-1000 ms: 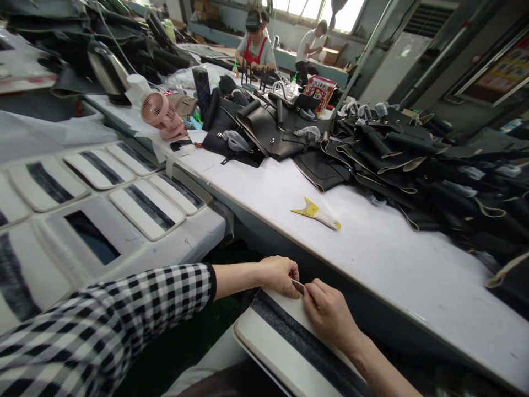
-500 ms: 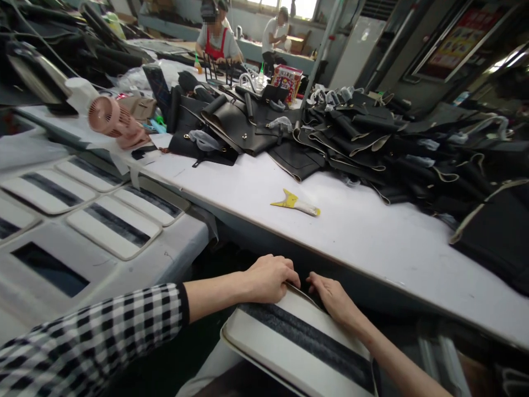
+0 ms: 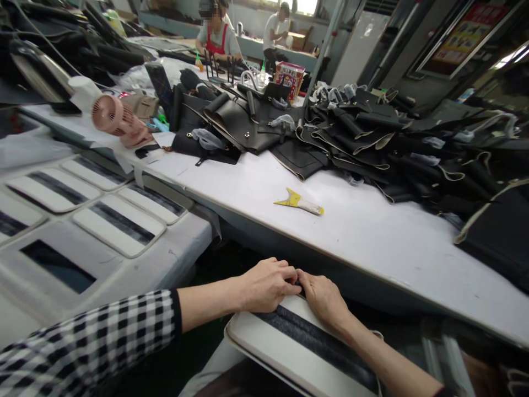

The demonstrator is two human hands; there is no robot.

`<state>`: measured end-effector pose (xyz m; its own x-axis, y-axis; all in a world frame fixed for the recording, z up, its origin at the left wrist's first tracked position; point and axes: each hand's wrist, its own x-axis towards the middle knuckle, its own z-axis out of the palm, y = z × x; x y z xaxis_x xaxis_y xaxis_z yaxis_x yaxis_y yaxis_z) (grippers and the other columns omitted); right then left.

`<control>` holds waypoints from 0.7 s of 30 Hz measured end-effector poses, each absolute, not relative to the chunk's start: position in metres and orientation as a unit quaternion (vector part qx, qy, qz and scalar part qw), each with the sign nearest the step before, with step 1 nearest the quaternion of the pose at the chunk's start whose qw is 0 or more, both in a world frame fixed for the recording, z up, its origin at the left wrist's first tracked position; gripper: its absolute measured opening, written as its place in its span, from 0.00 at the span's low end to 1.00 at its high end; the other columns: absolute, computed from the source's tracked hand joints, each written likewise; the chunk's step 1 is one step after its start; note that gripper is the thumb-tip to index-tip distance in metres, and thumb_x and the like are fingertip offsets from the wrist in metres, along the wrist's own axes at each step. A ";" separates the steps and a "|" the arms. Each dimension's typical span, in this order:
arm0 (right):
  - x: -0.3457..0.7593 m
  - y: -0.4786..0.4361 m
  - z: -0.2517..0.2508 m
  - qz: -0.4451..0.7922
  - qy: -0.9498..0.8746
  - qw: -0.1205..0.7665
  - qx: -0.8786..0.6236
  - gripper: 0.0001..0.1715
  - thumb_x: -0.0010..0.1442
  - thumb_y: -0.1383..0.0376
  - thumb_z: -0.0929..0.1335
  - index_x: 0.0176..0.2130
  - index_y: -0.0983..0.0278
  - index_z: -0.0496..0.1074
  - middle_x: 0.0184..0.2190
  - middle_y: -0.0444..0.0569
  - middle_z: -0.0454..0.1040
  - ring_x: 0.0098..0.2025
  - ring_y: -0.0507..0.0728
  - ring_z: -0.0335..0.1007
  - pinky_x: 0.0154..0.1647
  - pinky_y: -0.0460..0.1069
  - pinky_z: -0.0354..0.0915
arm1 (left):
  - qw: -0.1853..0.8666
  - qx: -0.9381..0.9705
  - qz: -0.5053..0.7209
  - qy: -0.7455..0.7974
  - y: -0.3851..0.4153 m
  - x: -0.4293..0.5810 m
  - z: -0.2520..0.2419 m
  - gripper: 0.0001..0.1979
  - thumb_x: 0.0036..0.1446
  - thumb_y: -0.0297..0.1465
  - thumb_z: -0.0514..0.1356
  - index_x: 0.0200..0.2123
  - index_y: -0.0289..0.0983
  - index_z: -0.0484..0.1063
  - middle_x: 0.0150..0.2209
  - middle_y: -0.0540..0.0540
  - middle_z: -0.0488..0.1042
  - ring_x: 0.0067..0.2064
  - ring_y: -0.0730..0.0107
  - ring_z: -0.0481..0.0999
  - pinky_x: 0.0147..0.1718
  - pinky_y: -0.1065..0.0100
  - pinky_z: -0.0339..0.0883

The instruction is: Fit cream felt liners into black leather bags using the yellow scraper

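Note:
A flat white panel [image 3: 252,331] with rounded corners and a dark strip lies tilted on my lap. At its far edge, my left hand [image 3: 270,284] is closed, thumb and bent fingers pinching the rim. My right hand [image 3: 324,298] is closed beside it, its fingertips pressed together at the same edge and nearly touching the left ones. A small dark bit shows between the fingertips, but what it is I cannot make out. On the white table [image 3: 363,242] beyond lies a yellow-and-white forked piece [image 3: 300,202].
Similar panels [image 3: 119,226] lie on a grey surface to the left. Black leather bags [image 3: 248,127] are piled along the table, near a pink fan [image 3: 119,118]. The table's front edge runs just beyond my hands. Two people [image 3: 215,41] sit at the back.
My right hand has moved left along the panel's edge and now meets my left hand. The fingertips, apart before, are together. The view has shifted slightly.

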<state>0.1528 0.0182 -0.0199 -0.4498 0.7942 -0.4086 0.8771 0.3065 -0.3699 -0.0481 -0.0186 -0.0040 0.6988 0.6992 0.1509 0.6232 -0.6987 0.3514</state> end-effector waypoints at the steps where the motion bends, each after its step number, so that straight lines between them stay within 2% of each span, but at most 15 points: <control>1: 0.150 0.018 -0.020 -0.274 0.807 0.078 0.516 0.37 0.70 0.49 0.46 0.38 0.58 0.76 0.39 0.50 0.79 0.44 0.60 0.75 0.42 0.50 0.62 | 0.154 0.905 0.146 0.369 -0.017 -0.051 -0.004 0.15 0.57 0.27 0.57 0.46 0.45 0.76 0.42 0.48 0.74 0.43 0.64 0.71 0.40 0.63 0.63; 5: 0.139 0.019 -0.022 -0.263 0.815 0.089 0.509 0.36 0.70 0.50 0.46 0.40 0.57 0.75 0.41 0.50 0.79 0.45 0.63 0.75 0.41 0.52 0.63 | 0.245 0.854 0.189 0.417 -0.012 -0.067 -0.010 0.17 0.55 0.24 0.57 0.43 0.45 0.79 0.42 0.50 0.76 0.43 0.68 0.74 0.42 0.68 0.65; 11: 0.127 0.020 -0.024 -0.265 0.819 0.099 0.499 0.33 0.70 0.51 0.47 0.49 0.55 0.74 0.42 0.51 0.79 0.46 0.65 0.75 0.41 0.55 0.65 | 0.398 0.725 0.308 0.470 -0.013 -0.087 -0.029 0.11 0.55 0.28 0.61 0.40 0.40 0.82 0.39 0.49 0.78 0.38 0.72 0.77 0.39 0.73 0.67; 17: 0.111 0.021 -0.026 -0.275 0.816 0.096 0.500 0.34 0.70 0.51 0.47 0.54 0.57 0.72 0.49 0.54 0.76 0.54 0.67 0.70 0.49 0.59 0.64 | 0.501 0.663 0.370 0.415 -0.017 -0.101 -0.040 0.12 0.57 0.33 0.62 0.43 0.38 0.81 0.42 0.45 0.78 0.42 0.68 0.77 0.42 0.71 0.67; 21: 0.100 0.022 -0.026 -0.281 0.813 0.099 0.500 0.37 0.69 0.48 0.46 0.50 0.57 0.74 0.48 0.56 0.77 0.53 0.70 0.71 0.49 0.62 0.65 | 0.567 0.615 0.367 0.408 -0.019 -0.108 -0.040 0.15 0.56 0.37 0.63 0.43 0.36 0.80 0.43 0.44 0.78 0.44 0.65 0.76 0.45 0.69 0.66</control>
